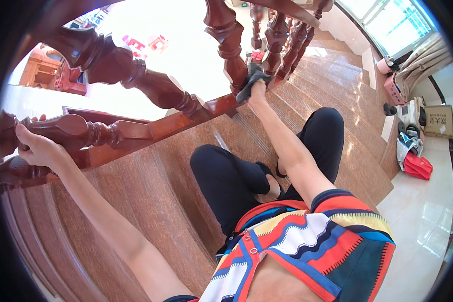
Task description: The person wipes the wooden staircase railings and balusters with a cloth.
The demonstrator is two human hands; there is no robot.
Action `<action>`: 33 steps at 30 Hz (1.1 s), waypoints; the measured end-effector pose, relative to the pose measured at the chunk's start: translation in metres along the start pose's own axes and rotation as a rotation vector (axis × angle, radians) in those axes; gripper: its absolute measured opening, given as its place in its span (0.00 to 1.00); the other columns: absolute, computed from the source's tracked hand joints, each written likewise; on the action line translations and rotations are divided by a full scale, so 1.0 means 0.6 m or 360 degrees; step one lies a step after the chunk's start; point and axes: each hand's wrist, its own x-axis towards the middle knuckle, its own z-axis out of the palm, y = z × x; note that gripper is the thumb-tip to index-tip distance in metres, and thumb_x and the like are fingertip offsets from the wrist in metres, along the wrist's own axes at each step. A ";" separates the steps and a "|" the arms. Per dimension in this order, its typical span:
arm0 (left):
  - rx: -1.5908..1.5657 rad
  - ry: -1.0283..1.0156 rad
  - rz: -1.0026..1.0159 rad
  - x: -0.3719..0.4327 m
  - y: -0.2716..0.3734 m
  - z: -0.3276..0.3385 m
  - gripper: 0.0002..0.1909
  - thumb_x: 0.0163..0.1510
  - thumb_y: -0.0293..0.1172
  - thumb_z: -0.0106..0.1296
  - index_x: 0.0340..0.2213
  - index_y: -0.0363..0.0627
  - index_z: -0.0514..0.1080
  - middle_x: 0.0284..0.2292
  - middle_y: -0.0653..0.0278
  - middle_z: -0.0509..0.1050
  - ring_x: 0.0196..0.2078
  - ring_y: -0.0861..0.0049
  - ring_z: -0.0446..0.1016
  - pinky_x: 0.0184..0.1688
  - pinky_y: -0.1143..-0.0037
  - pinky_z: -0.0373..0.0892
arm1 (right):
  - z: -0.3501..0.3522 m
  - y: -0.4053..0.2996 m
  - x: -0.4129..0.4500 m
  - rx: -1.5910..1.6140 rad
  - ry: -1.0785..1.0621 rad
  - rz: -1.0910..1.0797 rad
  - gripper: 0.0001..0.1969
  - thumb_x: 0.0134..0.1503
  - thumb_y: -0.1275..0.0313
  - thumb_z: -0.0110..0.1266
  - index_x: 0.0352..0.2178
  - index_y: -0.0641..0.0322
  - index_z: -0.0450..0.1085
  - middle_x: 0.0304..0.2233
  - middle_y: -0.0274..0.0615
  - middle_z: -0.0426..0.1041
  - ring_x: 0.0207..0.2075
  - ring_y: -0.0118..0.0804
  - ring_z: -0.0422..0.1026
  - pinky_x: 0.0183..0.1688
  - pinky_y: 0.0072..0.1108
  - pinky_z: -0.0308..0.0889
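My left hand (39,145) grips a turned, dark-red wooden baluster (70,130) at the left, its thumb and fingers wrapped around the post. Farther up the railing, my right hand (258,90) holds a dark grey cloth (252,81). That cloth lies against the foot of another baluster (232,49), just above the wooden bottom rail (221,104). Part of the right hand's fingers is hidden by the cloth. Between the two hands stands a thicker-looking baluster (136,73), touched by neither.
I sit on curved brown stone stairs (136,185). At the right, a cardboard box (439,120), a red bag (418,166), shoes and a pink basket (394,88) stand along the wall. A beige curtain (419,64) hangs by the window. Beyond the railing lies a bright lower room.
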 end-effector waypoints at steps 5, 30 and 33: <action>0.0036 -0.0023 -0.0010 0.004 -0.016 -0.013 0.29 0.50 0.40 0.51 0.41 0.23 0.56 0.32 0.43 0.71 0.32 0.62 0.76 0.36 0.69 0.75 | 0.051 -0.165 -0.103 0.0565 -0.0322 -0.0443 0.18 0.57 0.52 0.43 0.34 0.55 0.66 0.30 0.36 0.72 0.31 0.33 0.70 0.33 0.26 0.67; -0.0010 -0.0006 0.0009 0.009 -0.017 -0.011 0.26 0.49 0.38 0.53 0.39 0.23 0.59 0.30 0.47 0.73 0.30 0.65 0.76 0.34 0.72 0.75 | 0.095 -0.312 -0.041 -0.1873 0.0242 -0.2209 0.09 0.51 0.78 0.49 0.34 0.69 0.62 0.36 0.56 0.66 0.39 0.56 0.64 0.42 0.38 0.59; 0.0009 -0.0011 0.0005 0.016 -0.023 -0.018 0.28 0.49 0.38 0.54 0.41 0.24 0.57 0.30 0.47 0.73 0.30 0.65 0.76 0.34 0.72 0.75 | 0.081 -0.318 -0.072 -0.1783 -0.0153 -0.2554 0.12 0.51 0.73 0.53 0.35 0.69 0.63 0.37 0.55 0.66 0.40 0.53 0.64 0.43 0.36 0.60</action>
